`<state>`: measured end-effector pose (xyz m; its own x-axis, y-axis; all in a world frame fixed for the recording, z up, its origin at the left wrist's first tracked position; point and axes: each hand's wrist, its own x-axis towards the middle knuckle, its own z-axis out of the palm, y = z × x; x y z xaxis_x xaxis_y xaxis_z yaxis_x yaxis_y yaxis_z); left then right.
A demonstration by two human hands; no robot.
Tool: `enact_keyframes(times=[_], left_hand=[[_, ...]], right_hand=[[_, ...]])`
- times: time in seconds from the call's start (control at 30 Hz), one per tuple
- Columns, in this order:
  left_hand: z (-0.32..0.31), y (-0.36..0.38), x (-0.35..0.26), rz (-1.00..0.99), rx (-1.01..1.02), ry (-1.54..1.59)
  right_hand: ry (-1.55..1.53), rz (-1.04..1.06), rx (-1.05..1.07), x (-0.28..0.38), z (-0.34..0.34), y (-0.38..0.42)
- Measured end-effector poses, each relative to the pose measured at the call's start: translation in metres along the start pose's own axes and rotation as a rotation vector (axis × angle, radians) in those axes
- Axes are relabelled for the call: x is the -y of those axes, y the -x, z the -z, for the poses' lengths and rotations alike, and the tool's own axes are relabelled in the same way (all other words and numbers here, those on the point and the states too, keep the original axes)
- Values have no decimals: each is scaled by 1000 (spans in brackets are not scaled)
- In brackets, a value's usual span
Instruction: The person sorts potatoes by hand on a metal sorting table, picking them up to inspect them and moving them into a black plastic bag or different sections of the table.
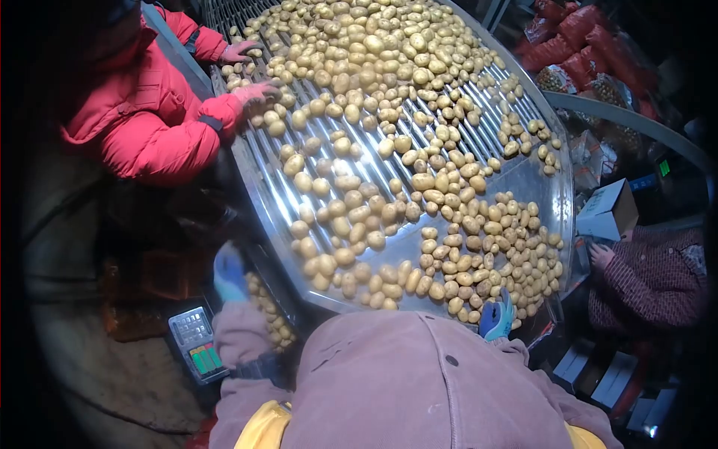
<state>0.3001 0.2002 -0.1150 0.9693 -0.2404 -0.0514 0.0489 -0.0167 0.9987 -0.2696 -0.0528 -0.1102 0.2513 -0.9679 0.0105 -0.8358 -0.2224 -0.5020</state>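
Observation:
My left hand (229, 273), in a blue glove, is smeared by motion beside a container of potatoes (273, 322); I cannot make out its fingers. My right hand (496, 317), in a blue glove, is at the near edge of the sorting table (329, 295), against a dense pile of potatoes (486, 258). Its fingers are spread apart and nothing shows in its grip. Many more potatoes (359, 60) cover the metal rollers (419, 120) towards the far end.
A co-worker in a red jacket (149, 112) reaches pink gloves (258, 91) among potatoes. A patterned sleeve (636, 277) is by a white box (607, 209). A digital scale (198, 344) is at lower left. Red sacks (576, 49) are piled back right.

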Motion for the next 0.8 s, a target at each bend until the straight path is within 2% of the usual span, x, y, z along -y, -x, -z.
enact_keyframes(times=[0.07,0.13,0.2,0.27,0.3,0.33,0.37,0.4,0.5,0.53,0.6,0.63,0.67,0.73,0.77,0.8], left_hand=[[-89,4,-67,-288,205,-350],[-143,-35,-54,-473,362,-487],[-194,-64,-47,-703,430,-758],[-226,-85,-21,-630,446,-957],[-237,-87,-1,-649,371,-1128],[-246,-75,1,-629,320,-1135],[-252,-62,6,-631,251,-1067],[-256,-52,9,-631,185,-1003],[-249,-21,-2,-421,255,-980],[-244,-16,-10,-456,302,-947],[-234,-12,-24,-521,386,-864],[-226,-28,-2,-353,385,-751],[-226,-36,3,-193,376,-435],[-238,-49,-2,-102,296,-227],[-254,-42,-34,-337,294,-351],[-272,-42,-46,-479,323,-421]], right_hand=[[61,61,-16,2,2,2],[98,136,-53,4,3,-1],[48,90,-27,-4,0,0],[-16,24,-22,-8,-3,4],[-53,-21,-36,-8,-5,7],[-89,-65,-53,-8,-6,5],[47,-4,-10,-4,0,3],[-15,-34,-15,-5,-2,1],[-129,-93,1,-13,-9,5],[-115,-84,11,-13,-9,5],[1,65,-58,-1,2,0],[-20,58,-63,2,3,-1],[-42,50,-70,4,2,-1],[-26,42,-49,6,0,0],[14,46,-19,3,2,1],[57,54,11,1,4,1]])
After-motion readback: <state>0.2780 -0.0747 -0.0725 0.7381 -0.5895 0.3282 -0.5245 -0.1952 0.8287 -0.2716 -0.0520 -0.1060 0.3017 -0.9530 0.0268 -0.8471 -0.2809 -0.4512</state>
